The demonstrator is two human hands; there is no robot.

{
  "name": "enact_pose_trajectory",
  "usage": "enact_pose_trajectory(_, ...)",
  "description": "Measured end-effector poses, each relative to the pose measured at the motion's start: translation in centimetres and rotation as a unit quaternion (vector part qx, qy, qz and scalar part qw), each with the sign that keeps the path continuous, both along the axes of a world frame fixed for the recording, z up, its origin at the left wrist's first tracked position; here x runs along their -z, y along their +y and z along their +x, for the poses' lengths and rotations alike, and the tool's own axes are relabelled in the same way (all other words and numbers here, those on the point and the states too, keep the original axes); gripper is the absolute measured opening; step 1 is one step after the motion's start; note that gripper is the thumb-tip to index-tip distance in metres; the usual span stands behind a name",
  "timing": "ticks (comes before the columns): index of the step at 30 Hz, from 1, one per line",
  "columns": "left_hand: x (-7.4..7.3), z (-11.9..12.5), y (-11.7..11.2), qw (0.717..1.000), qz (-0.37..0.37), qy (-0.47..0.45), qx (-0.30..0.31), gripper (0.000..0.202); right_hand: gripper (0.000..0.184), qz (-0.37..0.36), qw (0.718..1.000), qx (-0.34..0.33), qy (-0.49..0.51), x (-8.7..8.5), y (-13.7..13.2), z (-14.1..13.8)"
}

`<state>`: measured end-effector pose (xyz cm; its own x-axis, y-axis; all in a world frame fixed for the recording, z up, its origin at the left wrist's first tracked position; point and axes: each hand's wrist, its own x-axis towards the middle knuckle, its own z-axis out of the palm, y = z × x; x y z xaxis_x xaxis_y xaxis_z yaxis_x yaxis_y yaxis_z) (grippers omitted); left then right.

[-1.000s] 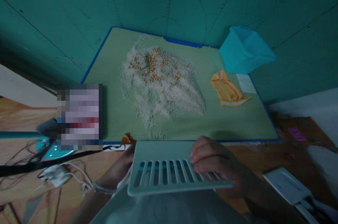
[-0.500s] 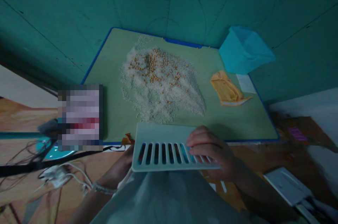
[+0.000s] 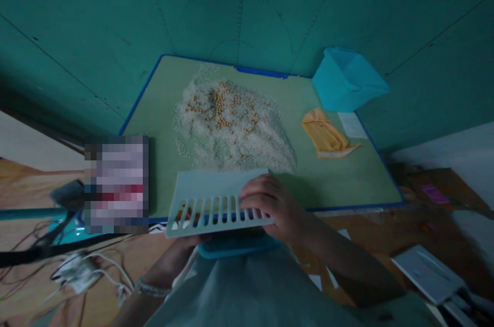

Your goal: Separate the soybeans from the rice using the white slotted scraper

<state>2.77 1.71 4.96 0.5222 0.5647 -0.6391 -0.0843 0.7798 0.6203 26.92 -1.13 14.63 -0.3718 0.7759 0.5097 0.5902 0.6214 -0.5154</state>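
Observation:
My right hand (image 3: pixel 274 203) is closed on the right side of a pale, flat plastic piece with a row of long slots (image 3: pixel 216 183). This slotted plastic piece tilts over the table's front edge. Under its left end comes my left hand (image 3: pixel 189 242), its fingers mostly hidden, so I cannot tell what they hold. A blue plastic rim (image 3: pixel 239 251) shows beneath the slotted piece, close to my lap. Just beyond lies a wide heap of white grains (image 3: pixel 247 137), with round tan beans (image 3: pixel 219 103) scattered over its far part.
On the green table (image 3: pixel 332 188) at right lie a crumpled yellow cloth (image 3: pixel 326 134) and a white paper (image 3: pixel 353 125). Behind them stands an open blue bag-like container (image 3: pixel 345 83). A blurred-out box (image 3: pixel 118 183) is at left, near a black arm and cables (image 3: pixel 81 265).
The slotted plastic piece has moved left and tilted with my right hand on it. The blue rim beneath it now shows. My view has shifted slightly; the heap looks the same.

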Motion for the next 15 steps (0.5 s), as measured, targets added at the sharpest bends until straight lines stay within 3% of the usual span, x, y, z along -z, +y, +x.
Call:
enact_pose_trajectory(4, -0.3, 0.2, 0.1, 1.000, 0.015, -0.020, 0.007, 0.043, 0.033, 0.023, 0.999, 0.044, -0.009, 0.1, 2.2, -2.7)
enact_pose_trajectory(7, -0.6, 0.5, -0.1, 0.999, 0.010, -0.035, 0.014, 0.051, 0.033, 0.049, 0.997, 0.060, 0.031, -0.8, 2.7, -3.5)
enact_pose_trajectory(11, -0.3, 0.3, -0.2, 0.999, -0.005, -0.041, 0.026, 0.045, 0.030, 0.029, 0.988, 0.108, 0.104, -2.3, 1.8, -1.8)
enact_pose_trajectory(15, 0.6, -0.2, -0.1, 0.999, 0.007, -0.028, 0.022, 0.039, 0.019, 0.001, 0.954, 0.245, 0.174, -2.9, 0.6, 1.3)
